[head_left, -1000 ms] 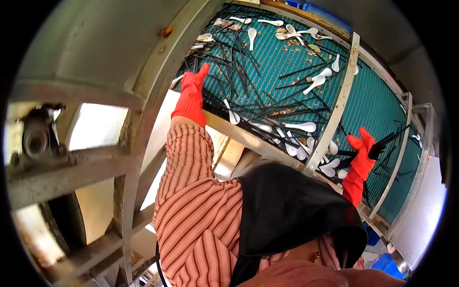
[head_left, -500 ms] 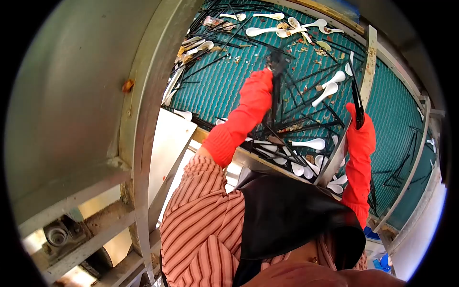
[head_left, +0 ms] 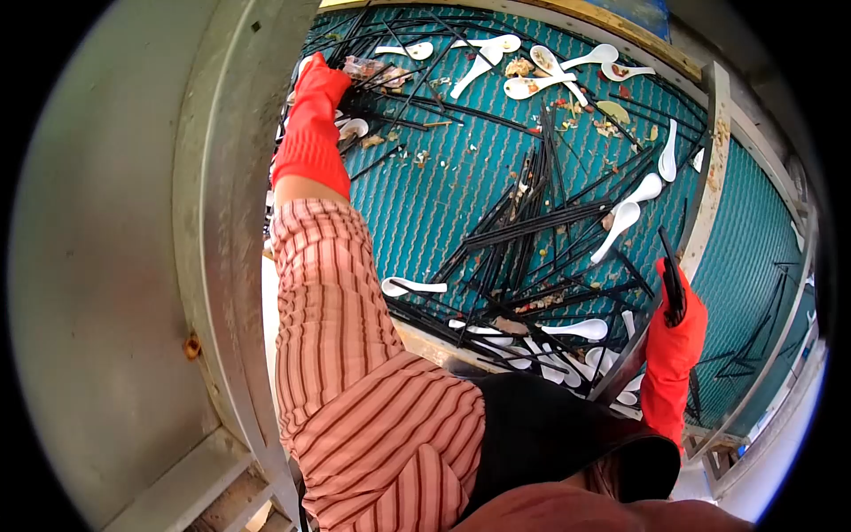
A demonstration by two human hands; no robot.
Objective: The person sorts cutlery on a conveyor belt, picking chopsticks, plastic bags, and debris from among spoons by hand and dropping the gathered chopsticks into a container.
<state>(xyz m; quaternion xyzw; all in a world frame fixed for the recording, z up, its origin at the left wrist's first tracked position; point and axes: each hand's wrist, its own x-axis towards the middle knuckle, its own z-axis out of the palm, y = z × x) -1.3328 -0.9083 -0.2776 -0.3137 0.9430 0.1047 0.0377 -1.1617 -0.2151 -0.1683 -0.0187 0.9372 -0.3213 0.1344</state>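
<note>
My left hand (head_left: 321,82), in a red rubber glove, reaches to the upper left of the green ribbed belt (head_left: 412,199), at black chopsticks beside a crumpled clear wrapper (head_left: 377,71). Its fingers are partly hidden, and whether they grip anything is unclear. In my right hand (head_left: 675,324), also red-gloved, a bundle of black chopsticks (head_left: 674,288) stands up near the metal crossbar. A pile of black chopsticks (head_left: 532,217) lies across the middle of the belt. White spoons (head_left: 581,329) lie along the near edge, and others lie towards the far edge.
A metal crossbar (head_left: 709,173) spans the belt on the right. At the left stands a metal post (head_left: 222,222) beside a large panel (head_left: 97,222). Food scraps (head_left: 612,111) are scattered on the belt. More chopsticks (head_left: 753,341) lie beyond the crossbar.
My left hand moved to the middle with dark chopsticks, then away to the upper left; a chopstick pile now lies mid-belt. My right hand still holds its bundle, now lower in view.
</note>
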